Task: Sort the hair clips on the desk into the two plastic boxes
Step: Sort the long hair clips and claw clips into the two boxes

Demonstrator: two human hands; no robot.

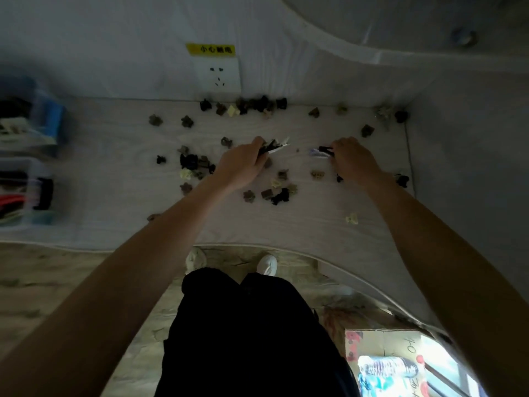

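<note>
Pale wood-grain covers the desk [120,224], strewn with small dark, brown and cream clips [249,106]; the thickest row lies along the back edge under a wall socket [219,75]. More sit in loose clusters near the middle and towards the front edge. The left hand [243,164] grips a bunch of long black and white clips [273,146], fingers curled round them. The right hand [353,160] pinches a black clip [325,150] beside a pale one, low over the desk. Two clear boxes [27,170] stand at the left edge, blurred, with dark and red things inside.
</note>
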